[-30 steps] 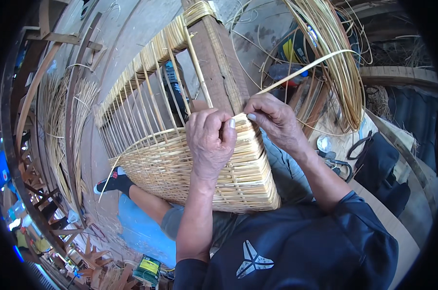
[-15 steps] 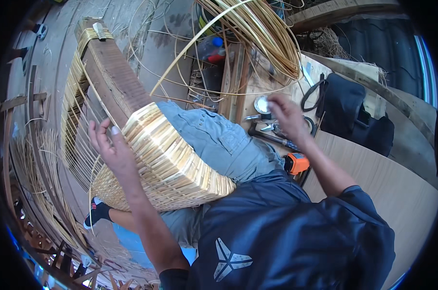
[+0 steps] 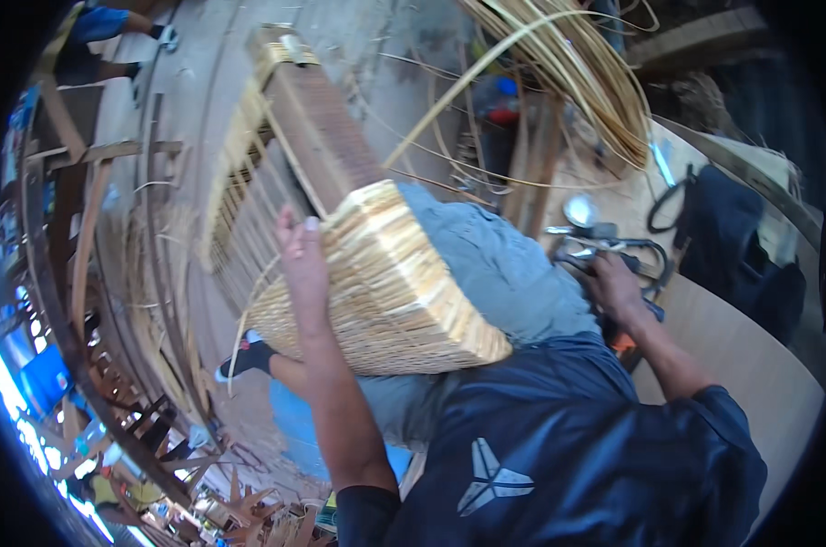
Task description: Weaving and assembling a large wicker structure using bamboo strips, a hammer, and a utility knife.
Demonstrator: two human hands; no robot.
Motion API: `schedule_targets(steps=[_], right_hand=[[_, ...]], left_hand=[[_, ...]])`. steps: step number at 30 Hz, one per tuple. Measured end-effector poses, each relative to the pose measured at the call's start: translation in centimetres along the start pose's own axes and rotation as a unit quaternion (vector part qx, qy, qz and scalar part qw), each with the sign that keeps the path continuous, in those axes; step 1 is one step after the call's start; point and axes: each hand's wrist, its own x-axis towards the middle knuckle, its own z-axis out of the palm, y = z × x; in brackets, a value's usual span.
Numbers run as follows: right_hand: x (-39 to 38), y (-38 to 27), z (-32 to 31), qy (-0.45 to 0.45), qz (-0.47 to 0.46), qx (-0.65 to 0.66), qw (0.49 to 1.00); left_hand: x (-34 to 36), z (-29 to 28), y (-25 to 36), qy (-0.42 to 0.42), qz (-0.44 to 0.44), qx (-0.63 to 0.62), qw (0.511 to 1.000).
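Across my lap rests a wooden frame (image 3: 326,109) wrapped in pale split cane, its near end covered by a tight woven block (image 3: 385,283). My left hand (image 3: 305,264) lies against the weave's left side, fingers and thumb stretched upward and apart, beside the long parallel strands (image 3: 262,205). A loose cane strip (image 3: 241,333) hangs down next to it. On the board at my right, my right hand (image 3: 618,287) curls down over a cluster of dark-handled tools (image 3: 581,246). Which tool is under its fingers is hidden. A round silvery-white disc (image 3: 579,210) lies just beyond.
A large coil of cane (image 3: 586,82) stands at the far right, one strand arching toward the frame. A black bag (image 3: 727,237) sits beyond the tools. Wooden pieces (image 3: 89,223) and cane bundles (image 3: 144,301) lie left; another person's legs (image 3: 112,46) show far left.
The view has swung, shifting everything rightward. My right hand has come down from beside the round disc onto the tools. My left hand stays by the weave.
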Motion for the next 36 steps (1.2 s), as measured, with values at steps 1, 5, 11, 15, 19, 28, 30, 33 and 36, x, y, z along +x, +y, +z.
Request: schedule_targets(steps=[1,5,11,15,19,28,30,33,36], right_hand=[[-0.2,0.2,-0.8,-0.011,0.008,0.042,0.999],[0.4,-1.9,-3.9,0.002,-0.085,0.108,0.990],[5.0,-12.1,-9.1,-0.150,0.027,0.396,0.906],[3.7,-14.0,-9.6,-0.336,-0.035,0.567,0.751],[3.9,-13.2,-5.9,-0.279,0.026,0.483,0.829],[7.0,-13.9,-5.0,-0.160,-0.007,0.433,0.887],[6.8,-14.7,-5.9,-0.140,0.016,0.375,0.916],[8.1,-17.7,-6.4,-0.164,0.067,0.379,0.909],[8.2,-18.8,-6.6,-0.161,0.096,0.408,0.893]], left_hand=[[0.1,-0.1,-0.2,0.012,0.008,0.009,1.000],[-0.1,-0.6,-0.8,-0.001,0.019,-0.050,0.999],[-1.5,-0.2,-0.1,0.110,0.041,0.073,0.990],[-2.6,-3.0,-5.8,0.174,0.053,0.088,0.979],[-3.7,-10.2,-17.5,0.253,-0.105,0.147,0.950],[-3.1,-20.1,-35.5,0.112,-0.251,0.397,0.876],[-1.3,-19.3,-38.4,0.044,-0.251,0.419,0.871],[-2.1,-24.0,-43.0,-0.082,-0.284,0.445,0.846],[-2.2,-24.2,-45.8,0.023,-0.216,0.302,0.928]])
